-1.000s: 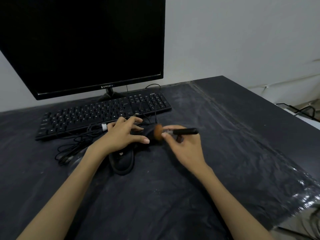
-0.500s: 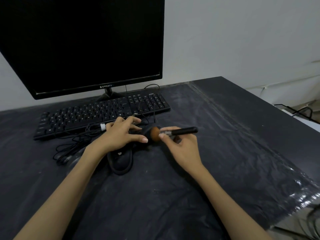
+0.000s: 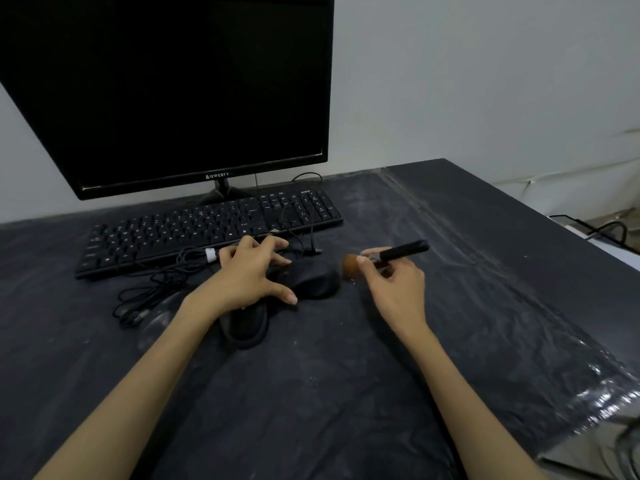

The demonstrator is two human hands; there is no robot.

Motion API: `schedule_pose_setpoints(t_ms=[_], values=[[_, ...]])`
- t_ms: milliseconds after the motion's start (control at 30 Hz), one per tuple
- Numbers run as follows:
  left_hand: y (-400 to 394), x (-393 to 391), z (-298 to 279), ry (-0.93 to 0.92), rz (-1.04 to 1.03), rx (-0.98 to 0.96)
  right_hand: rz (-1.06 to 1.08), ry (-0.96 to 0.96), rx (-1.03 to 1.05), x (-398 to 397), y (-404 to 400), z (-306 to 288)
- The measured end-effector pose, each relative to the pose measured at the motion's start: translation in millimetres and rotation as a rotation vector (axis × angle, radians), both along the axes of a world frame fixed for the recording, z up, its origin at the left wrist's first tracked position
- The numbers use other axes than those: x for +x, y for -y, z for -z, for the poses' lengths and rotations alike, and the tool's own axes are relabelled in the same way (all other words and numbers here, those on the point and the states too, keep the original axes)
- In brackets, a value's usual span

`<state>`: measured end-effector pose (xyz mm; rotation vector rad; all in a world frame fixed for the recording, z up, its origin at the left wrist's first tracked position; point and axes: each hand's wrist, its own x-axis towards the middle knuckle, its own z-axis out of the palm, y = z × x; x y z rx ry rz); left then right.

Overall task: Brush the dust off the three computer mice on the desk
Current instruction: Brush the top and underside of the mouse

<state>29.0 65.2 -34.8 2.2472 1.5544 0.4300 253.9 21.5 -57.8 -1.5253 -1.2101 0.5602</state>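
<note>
Two black mice show on the desk in front of the keyboard. One mouse [image 3: 313, 280] lies in the middle, and my left hand [image 3: 249, 271] rests over its left side with fingers spread. A second mouse [image 3: 247, 325] sits nearer me, partly under my left wrist. My right hand [image 3: 394, 289] pinches a brush [image 3: 388, 256] with a black handle and an orange-brown head; the head hangs just right of the middle mouse, apart from it. A third mouse is not visible.
A black keyboard [image 3: 207, 230] and a dark monitor [image 3: 166, 91] stand behind the mice. Tangled black cables [image 3: 156, 289] lie left of my left hand. Wrinkled dark plastic covers the desk [image 3: 346, 393]; its right edge [image 3: 588, 386] drops off near more cables.
My right hand has drawn the brush to the right, off the middle mouse. My left hand has stayed on the mouse, which now shows more.
</note>
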Motion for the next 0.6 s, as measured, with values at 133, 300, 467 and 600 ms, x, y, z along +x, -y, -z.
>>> schedule_pose_setpoints(t_ms=[133,300,467,600], values=[[5,9,1,-0.048,-0.04,0.065,-0.198,-0.158,0.009,-12,4,3],[10,12,2,-0.047,-0.093,0.102,-0.095,0.0,0.026,-11,-3,4],[11,12,3,-0.011,-0.103,0.097,-0.069,-0.151,0.071,-15,-4,0],[12,11,1,0.005,-0.128,0.087,-0.131,-0.046,0.113,-39,-3,-4]])
